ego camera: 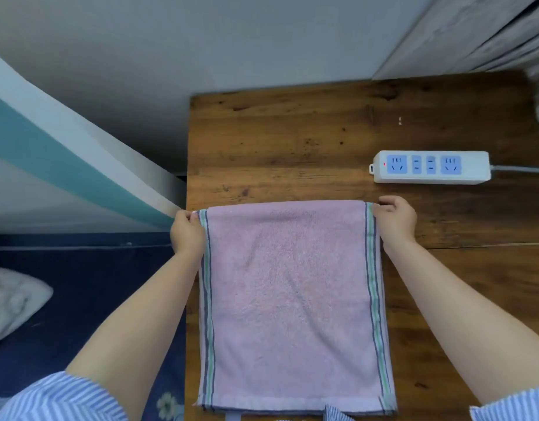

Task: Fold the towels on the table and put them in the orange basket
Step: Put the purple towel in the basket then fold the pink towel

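A: Striped sleeves right up front, then that pink towel flat on the wooden table. Why's it held like that?

B: Left hand and right hand each pinch a far corner, fingers clamped on the striped edges. Probably squaring the fold. No orange basket visible.

A: Any writing?

B: None readable, even on the power strip.

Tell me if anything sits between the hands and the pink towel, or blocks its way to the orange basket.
Nothing sits between them: the left hand and right hand already pinch the far corners of the pink towel. The orange basket is not in view, so that path cannot be judged. The power strip lies apart, beyond the towel.
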`<state>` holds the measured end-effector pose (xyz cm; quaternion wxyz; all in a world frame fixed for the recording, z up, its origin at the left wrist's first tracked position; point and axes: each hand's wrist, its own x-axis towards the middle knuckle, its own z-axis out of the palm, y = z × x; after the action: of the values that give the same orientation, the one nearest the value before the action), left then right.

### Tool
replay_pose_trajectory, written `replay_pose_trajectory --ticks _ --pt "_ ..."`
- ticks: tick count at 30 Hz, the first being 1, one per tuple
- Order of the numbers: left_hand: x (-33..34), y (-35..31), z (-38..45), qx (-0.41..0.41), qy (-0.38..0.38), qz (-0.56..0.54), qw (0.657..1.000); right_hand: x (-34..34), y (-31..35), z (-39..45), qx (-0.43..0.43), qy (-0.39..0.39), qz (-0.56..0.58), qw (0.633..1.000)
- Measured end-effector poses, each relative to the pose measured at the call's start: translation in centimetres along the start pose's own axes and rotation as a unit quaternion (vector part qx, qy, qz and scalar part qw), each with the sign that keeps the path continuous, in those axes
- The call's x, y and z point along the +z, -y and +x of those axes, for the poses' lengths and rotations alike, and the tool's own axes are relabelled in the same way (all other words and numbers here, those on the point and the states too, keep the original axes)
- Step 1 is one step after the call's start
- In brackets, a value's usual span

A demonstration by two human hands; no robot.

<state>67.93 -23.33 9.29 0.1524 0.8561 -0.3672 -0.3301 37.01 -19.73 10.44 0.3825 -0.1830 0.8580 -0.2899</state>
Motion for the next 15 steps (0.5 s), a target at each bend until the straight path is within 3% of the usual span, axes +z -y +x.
replay_pose_trajectory --ticks 5,8,11,13,15 --pt "0.5 0.1 0.3 0.004 -0.028 0.046 0.999 0.4 0.0 -0.2 -0.097 -0.045 -0.122 0.987" --pt "0.8 -0.6 -0.9 -0.015 -0.101 0.053 0.993 0.9 0.0 -1.3 -0.175 -0.082 -0.237 0.952" --pt "2.2 -0.5 -3.6 0.144 -0.127 0.075 0.979 3.0 -0.6 -4.4 -0.378 -0.042 -0.306 0.873" --pt "3.7 -0.5 -5.3 0.27 -0.04 0.105 0.956 5.2 -1.2 -6.2 -0.495 0.029 -0.35 0.795" --pt "5.1 -0.3 -6.0 0.331 0.058 0.189 0.923 7.4 -1.3 -7.0 -0.5 0.14 -0.421 0.744"
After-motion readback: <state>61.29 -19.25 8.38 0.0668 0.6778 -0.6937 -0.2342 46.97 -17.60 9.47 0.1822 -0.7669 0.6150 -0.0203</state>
